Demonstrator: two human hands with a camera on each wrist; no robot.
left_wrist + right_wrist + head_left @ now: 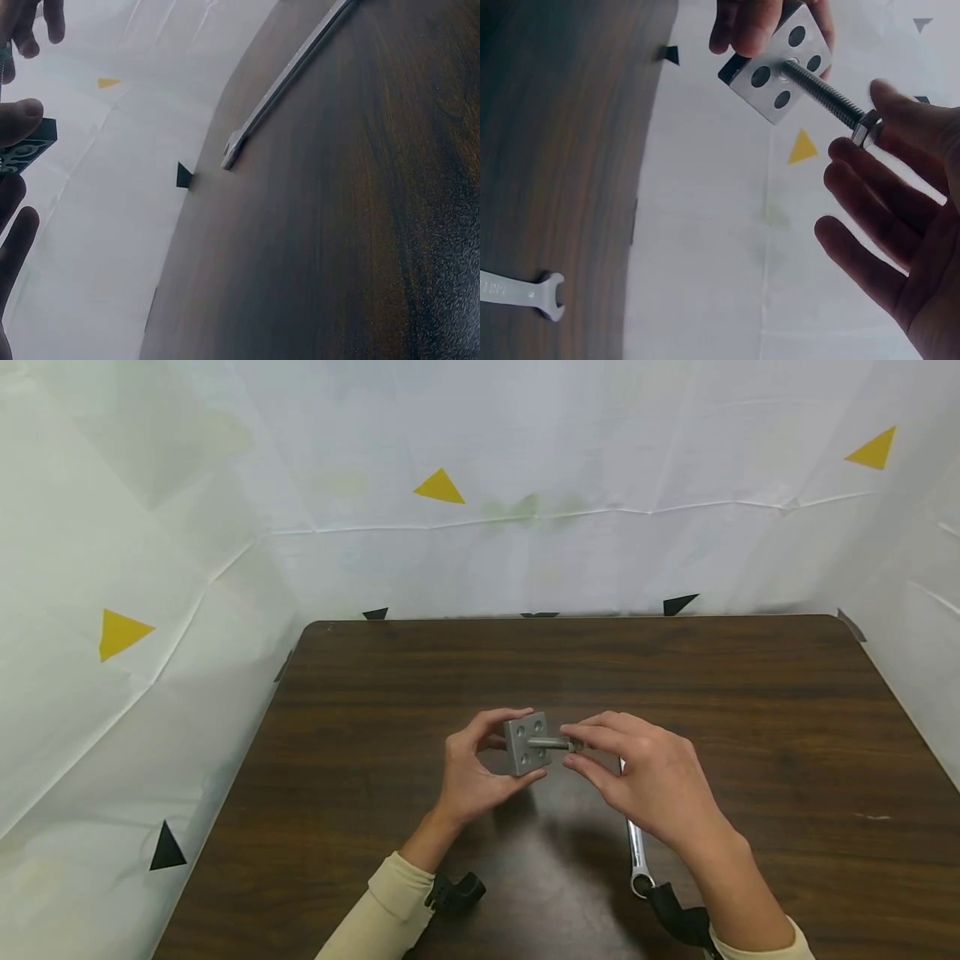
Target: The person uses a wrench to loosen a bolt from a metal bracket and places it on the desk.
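Both hands work above the surface (pixel 750 710): left hand (pixel 468 768) grips the block (pixel 527 743) steady while right hand (pixel 645 777) fingers pinch the bolt (pixel 553 743) head, wrench (pixel 637 852) alongside.

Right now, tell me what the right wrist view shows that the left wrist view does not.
Only the right wrist view shows the threaded bolt standing out of the block's face, the hex nut on it pinched by the right hand, and the four holes around the bolt. Only the left wrist view shows the wrench's long shaft across the dark wooden table. Both show the metal block gripped by the left hand, the wrench lying on the table, and the white backdrop.
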